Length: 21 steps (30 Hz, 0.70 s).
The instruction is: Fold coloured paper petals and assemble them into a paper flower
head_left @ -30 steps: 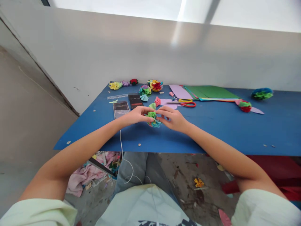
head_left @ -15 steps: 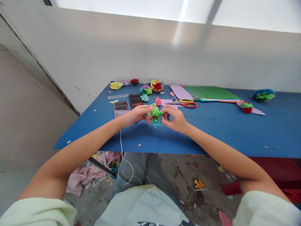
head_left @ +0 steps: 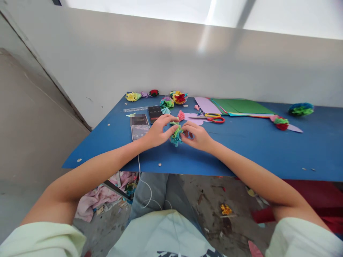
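Observation:
A green and blue ruffled paper flower (head_left: 176, 137) is held just above the blue table, near its front edge. My left hand (head_left: 160, 130) grips it from the left, thumb and fingers around its upper side and covering part of it. From the right, my right hand (head_left: 197, 135) pinches the flower's edge between thumb and curled fingers. Just beyond the hands lie a small pink paper piece (head_left: 181, 115), a light blue folded paper piece (head_left: 165, 111) and a lilac paper shape (head_left: 194, 118). Scissors (head_left: 215, 120) with red handles rest on that shape.
A phone (head_left: 139, 127) with a white cable and a dark timer (head_left: 154, 114) lie left of the hands. Finished paper flowers (head_left: 179, 97) line the back. Coloured paper sheets (head_left: 240, 105) stand behind right, by a red-green flower (head_left: 281, 123). The blue table's edge (head_left: 193, 174) is close.
My left hand has shifted its hold, its fingers now raised over the flower's top. The flower has turned, showing more of its blue-green side. My right hand has barely moved.

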Each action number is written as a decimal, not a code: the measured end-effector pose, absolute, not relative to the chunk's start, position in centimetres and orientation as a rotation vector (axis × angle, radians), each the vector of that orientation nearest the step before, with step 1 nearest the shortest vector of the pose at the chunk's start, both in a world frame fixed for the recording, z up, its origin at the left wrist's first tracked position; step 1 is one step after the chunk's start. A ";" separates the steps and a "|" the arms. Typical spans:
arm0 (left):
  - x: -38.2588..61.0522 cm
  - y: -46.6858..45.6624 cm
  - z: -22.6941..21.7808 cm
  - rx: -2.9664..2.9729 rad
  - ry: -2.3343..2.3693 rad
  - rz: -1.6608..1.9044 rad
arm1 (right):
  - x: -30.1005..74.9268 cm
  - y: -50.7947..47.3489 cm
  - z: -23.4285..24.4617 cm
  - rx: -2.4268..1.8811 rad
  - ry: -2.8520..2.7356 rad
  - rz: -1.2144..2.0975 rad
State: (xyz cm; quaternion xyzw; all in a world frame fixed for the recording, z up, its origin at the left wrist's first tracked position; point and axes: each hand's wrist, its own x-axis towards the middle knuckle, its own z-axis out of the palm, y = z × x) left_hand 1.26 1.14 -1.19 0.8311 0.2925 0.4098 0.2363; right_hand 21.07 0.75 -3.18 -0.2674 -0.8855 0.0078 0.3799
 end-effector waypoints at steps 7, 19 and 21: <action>1.1 0.8 -0.6 2.640 0.802 1.042 | 20.7 0.2 -3.0 -0.734 -2.315 0.072; 0.9 0.5 -0.2 2.746 0.644 0.916 | 20.6 -0.2 -1.9 -0.773 -2.249 0.485; 0.9 0.4 -0.2 2.732 0.618 0.906 | 20.8 -0.1 -1.6 -0.779 -2.238 0.569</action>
